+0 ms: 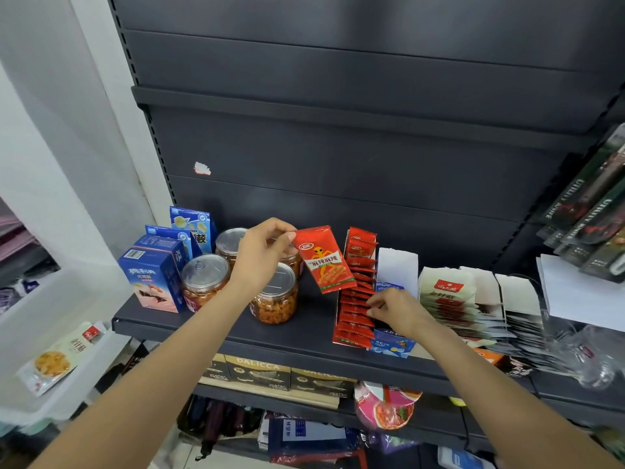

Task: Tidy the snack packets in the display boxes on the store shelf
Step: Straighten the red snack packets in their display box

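Observation:
My left hand [262,255] pinches the top left corner of a red snack packet [324,259] and holds it in the air above the dark shelf [236,328]. To its right stands a red display box [355,299] filled with a row of matching red packets. My right hand [394,308] rests on the packets in that row, fingertips curled down between them. Beside it stand a blue display box [392,345] and a white display box [446,289] with red and white packets.
Clear jars [274,299] of orange snacks and blue cartons [152,279] fill the shelf's left. Dark packets [527,336] fan out at right, next to white paper [581,296] and hanging utility knife packs [588,204]. A white bin [50,350] sits lower left.

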Tool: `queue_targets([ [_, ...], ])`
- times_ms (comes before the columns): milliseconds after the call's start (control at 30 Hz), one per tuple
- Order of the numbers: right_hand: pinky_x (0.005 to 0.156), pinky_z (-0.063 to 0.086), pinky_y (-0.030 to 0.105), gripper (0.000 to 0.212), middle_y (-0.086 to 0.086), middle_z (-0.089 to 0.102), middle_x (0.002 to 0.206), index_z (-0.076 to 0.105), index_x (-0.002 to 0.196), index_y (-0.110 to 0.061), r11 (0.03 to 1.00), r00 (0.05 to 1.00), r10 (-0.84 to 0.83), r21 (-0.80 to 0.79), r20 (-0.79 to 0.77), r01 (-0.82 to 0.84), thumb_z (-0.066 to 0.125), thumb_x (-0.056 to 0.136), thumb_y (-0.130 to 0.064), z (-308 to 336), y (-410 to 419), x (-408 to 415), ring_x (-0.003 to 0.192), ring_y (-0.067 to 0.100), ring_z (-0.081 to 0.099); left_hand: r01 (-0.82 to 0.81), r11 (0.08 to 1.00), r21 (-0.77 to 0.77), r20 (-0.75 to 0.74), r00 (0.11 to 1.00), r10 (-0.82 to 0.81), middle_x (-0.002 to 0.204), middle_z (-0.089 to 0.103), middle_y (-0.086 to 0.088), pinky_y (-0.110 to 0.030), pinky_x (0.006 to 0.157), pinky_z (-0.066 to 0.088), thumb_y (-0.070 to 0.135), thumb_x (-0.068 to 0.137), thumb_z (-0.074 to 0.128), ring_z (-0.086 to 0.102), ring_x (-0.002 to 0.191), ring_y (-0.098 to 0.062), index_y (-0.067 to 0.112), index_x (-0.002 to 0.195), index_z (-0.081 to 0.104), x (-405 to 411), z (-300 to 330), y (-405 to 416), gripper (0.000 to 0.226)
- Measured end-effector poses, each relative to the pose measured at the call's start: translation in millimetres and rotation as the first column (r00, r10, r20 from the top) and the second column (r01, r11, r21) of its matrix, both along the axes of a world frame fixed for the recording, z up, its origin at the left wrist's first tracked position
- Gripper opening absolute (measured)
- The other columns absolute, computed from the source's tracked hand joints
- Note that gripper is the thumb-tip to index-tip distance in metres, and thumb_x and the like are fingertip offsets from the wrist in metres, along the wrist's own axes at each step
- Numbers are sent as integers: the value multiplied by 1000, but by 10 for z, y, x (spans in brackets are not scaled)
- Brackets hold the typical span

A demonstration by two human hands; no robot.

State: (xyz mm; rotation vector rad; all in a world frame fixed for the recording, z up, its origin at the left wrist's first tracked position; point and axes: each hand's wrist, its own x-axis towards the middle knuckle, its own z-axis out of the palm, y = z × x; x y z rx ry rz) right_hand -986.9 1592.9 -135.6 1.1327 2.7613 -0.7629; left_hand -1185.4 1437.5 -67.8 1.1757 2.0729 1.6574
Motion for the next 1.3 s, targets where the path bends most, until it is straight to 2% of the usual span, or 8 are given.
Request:
queue_targets([
  [133,85,50,29,32,7,68,108,65,112,-9,973,937,-200,-167,-285,157,48,97,-31,207,-49,-67,94,17,63,28,999,47,60,998,-30,90,67,-4,-33,79,56,15,93,55,68,82,-19,8,98,59,-6,56,19,10],
  [267,70,56,28,48,17,71,93,59,109,-5,655,785,-546,-734,-292,182,38,97,-47,436,-147,-150,79,23,69,122,985,119,149,979,-139,88,68,-1,-28,78,56,12,93,54,69,81,-14,7,96,59,8,72,21,7],
  [433,67,57,22,25,15,69,97,63,112,-1,483,637,-680,-876,-363,16,58,92,-15,480,-163,-116,79,18,67,174,971,167,275,937,-215,94,69,-4,-20,75,55,5,95,51,68,90,-12,9,100,63,47,74,1,14],
  [567,60,54,20,29,12,66,107,62,117,-11,534,503,-743,-844,-442,47,62,88,-6,490,-129,-63,91,16,65,200,979,30,461,867,-191,108,66,-11,-31,81,55,21,97,49,65,101,-22,22,117,60,3,16,-44,23],
  [700,64,53,19,29,6,68,105,61,116,-17,666,494,-688,-733,-532,139,64,87,-12,518,-136,-21,96,14,66,211,976,-56,343,922,-180,101,69,-6,-27,76,57,16,90,61,67,96,-17,23,122,53,22,-15,-78,34],
  [833,75,52,22,18,4,70,104,62,104,-19,745,495,-606,-663,-623,78,63,88,-12,523,-158,32,97,13,67,161,987,-16,246,957,-152,95,71,-5,-35,82,56,13,86,66,67,96,-19,23,97,61,-9,-24,-97,16],
  [1067,82,52,27,14,0,71,98,65,97,-17,762,466,-574,-648,-673,2,62,87,-8,526,-173,53,95,11,67,153,988,-4,197,969,-149,95,70,-1,-37,88,54,6,83,68,66,98,-21,20,84,63,-61,-47,-142,15],
  [1300,69,54,23,22,4,68,96,62,108,-17,704,485,-667,-692,-566,160,65,87,-12,530,-200,-19,89,13,67,170,985,21,311,935,-168,93,73,-6,-32,83,57,12,84,67,69,96,-18,22,113,58,-49,-31,-167,32],
])
